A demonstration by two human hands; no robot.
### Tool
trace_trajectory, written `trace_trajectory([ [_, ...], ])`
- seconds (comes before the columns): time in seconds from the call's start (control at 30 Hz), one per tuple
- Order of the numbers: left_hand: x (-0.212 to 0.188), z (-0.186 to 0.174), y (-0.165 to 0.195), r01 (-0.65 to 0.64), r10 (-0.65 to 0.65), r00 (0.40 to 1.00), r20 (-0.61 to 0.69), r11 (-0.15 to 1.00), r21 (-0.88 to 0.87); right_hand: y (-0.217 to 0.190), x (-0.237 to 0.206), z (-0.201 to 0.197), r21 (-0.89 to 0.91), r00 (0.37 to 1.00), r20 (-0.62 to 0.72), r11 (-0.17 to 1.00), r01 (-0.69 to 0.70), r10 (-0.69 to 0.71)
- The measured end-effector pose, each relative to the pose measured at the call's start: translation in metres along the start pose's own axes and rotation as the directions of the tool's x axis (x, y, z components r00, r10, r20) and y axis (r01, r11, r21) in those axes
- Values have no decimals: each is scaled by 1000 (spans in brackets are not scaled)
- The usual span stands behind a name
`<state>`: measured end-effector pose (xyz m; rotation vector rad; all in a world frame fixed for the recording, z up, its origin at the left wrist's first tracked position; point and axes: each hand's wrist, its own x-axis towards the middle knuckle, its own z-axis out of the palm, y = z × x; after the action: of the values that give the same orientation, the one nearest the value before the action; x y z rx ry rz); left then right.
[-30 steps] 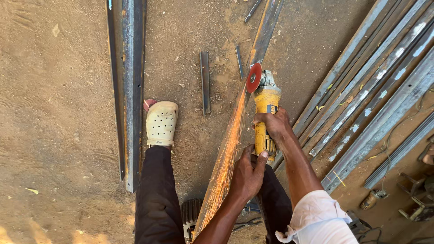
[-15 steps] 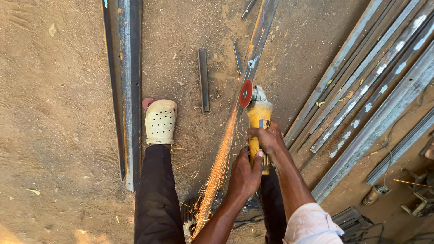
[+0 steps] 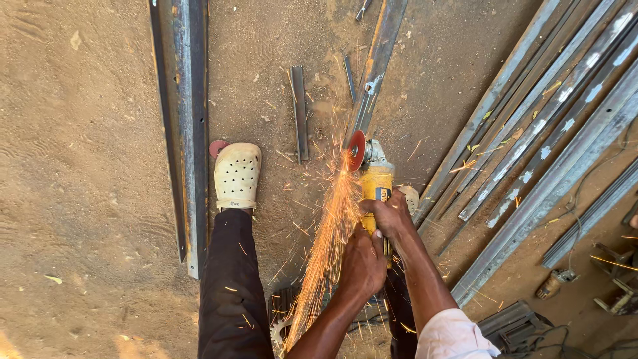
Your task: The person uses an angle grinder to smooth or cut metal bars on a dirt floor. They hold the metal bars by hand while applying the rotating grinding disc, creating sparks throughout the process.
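grinder moved down bar | both hands clamped on grinder's rear

Sparks veil the steel bar — its near end unseen.

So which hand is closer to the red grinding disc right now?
The right hand. It grips the yellow grinder body just behind the red disc. The left hand holds the rear of the tool, farther back toward the person.
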<state>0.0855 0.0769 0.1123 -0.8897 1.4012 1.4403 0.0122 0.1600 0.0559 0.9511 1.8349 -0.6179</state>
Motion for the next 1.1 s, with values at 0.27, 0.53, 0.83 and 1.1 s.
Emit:
trace_trajectory([
  [0.27,-8,-3,1,47,-47,999,-15,999,-6,8,0,4,30,995,17,995,97,-98],
  [0.53,-9,-2,-5,66,-66,998,-26,998,-4,8,-8,6,-11,999,14,999,36,-35],
  [0.83,-9,-5,-6,101,-101,993,53,995,10,8,-3,8,-44,998,8,997,56,-56],
  [1.1,-8,-4,-6,134,-132,989,63,990,-35,6,-8,9,-30,999,9,999,40,-39],
])
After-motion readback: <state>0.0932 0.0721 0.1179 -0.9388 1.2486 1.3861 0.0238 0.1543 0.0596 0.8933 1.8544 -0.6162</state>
